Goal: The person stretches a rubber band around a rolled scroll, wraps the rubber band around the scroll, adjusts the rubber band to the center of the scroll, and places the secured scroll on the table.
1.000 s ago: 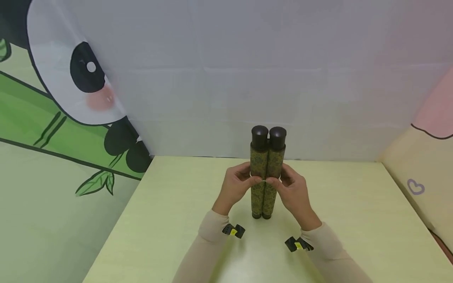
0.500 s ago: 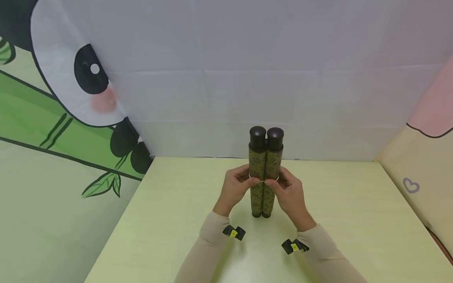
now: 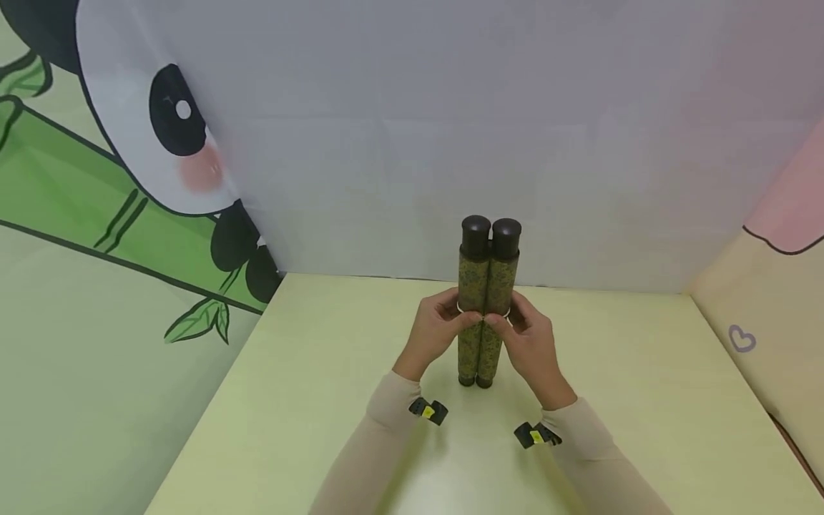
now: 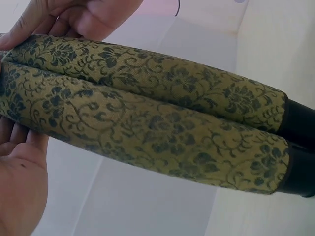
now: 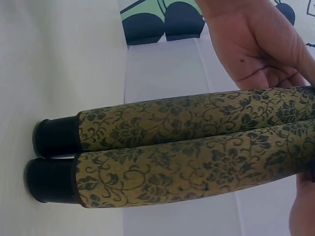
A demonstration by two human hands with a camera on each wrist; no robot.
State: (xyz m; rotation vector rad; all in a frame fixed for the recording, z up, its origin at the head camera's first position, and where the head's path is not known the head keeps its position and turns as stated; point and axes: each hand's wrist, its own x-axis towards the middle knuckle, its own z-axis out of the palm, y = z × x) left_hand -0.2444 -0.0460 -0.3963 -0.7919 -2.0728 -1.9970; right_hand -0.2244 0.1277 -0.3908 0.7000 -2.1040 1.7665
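Note:
A scroll [image 3: 473,284], rolled into two side-by-side rolls of green-gold fabric with dark floral patterns, stands upright on the table [image 3: 335,336]. Dark knobs cap both ends of each roll. A thin white cord [image 3: 506,315] runs round the rolls about midway up. My left hand [image 3: 433,330] holds the left roll and my right hand [image 3: 533,343] the right one, fingers behind, thumbs meeting in front at the cord. The wrist views show the floral fabric [image 4: 167,123] up close, and the scroll's lower knobs [image 5: 51,179] at the pale tabletop. Most fingertips are hidden behind the scroll.
A pale wall sheet [image 3: 360,186] rises behind the table's far edge. At the left is a wall covering with a cartoon panda eye [image 3: 177,111] and green bamboo. The right-hand panel bears a small purple heart [image 3: 742,339].
The head view has shifted slightly. Both hands keep their hold on the scroll at about the same height, with the thumbs a little closer together, and the scroll stays standing.

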